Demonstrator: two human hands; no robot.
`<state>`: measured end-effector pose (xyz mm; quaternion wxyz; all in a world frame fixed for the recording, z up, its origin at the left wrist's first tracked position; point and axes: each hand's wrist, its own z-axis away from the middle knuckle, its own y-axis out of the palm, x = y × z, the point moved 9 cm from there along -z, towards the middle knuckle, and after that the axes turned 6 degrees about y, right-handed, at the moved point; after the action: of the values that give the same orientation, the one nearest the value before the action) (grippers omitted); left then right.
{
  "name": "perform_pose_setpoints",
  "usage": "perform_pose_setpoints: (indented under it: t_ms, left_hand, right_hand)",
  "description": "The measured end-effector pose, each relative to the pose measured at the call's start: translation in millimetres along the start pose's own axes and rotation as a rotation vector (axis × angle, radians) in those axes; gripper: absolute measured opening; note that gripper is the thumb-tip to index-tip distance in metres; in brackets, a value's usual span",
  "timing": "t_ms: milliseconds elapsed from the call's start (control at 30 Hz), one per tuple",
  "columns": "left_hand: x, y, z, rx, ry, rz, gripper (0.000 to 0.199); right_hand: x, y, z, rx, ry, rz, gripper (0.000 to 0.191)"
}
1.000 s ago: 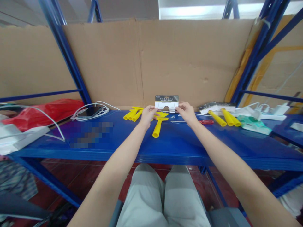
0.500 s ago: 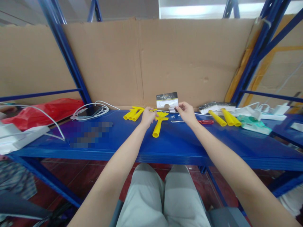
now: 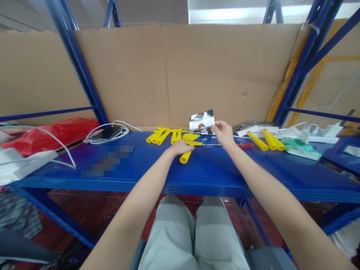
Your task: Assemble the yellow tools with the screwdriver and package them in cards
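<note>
My left hand is closed on a yellow T-shaped plastic handle, whose hollow round end faces me. My fingers cover part of its neck. Between thumb and fingers, my right hand pinches the edge of a black-and-white printed card with a rounded cutout, raised and slightly tilted near the cardboard. Under the card lie small dark-and-white pieces, too small to make out. A red-handled screwdriver rests on the table, its shaft pointing left past my right hand. More yellow handles lie behind my left hand.
Further yellow handles and printed cards lie on the right, beside a green-and-white packet. A coiled white cable and a red bag are on the left. A cardboard sheet stands along the back.
My left hand has come nearer me and closed over the front yellow handle, uncovering handles behind it. The card in my right hand has shifted slightly right and tilted.
</note>
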<state>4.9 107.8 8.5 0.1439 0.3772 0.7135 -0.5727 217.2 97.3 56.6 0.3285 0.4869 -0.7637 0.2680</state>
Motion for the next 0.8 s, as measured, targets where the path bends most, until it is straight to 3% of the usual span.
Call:
perform_pose_setpoints:
  t_ms: [100,200,367,600,733,800]
  left_hand:
    - [1,-1.5,4,-0.062,-0.06,0.235,0.02]
    - [1,9.5,11,0.037,-0.202,0.453,0.011]
    - [-6,1.8,11,0.001,-0.238,0.57,0.012]
    - [21,-21.3,-1,-0.332,-0.266,0.646,0.01]
    - [35,-38.7,-3,-0.593,-0.261,0.636,0.018]
    - [41,-38.9,-2,-0.667,-0.291,0.734,0.015]
  right_hand:
    - [0,-2,0,-0.016,0.005,-0.01,0.014]
    - [-1,-6,-1,-0.051,0.018,-0.026,0.013]
    - [-5,-12,-1,-0.1,0.075,-0.106,0.012]
    - [-8,-12,3,-0.131,0.234,-0.214,0.011]
    - [-6,-5,8,-0.094,0.346,-0.288,0.016]
    - [-6,1,12,-0.05,0.398,-0.29,0.021]
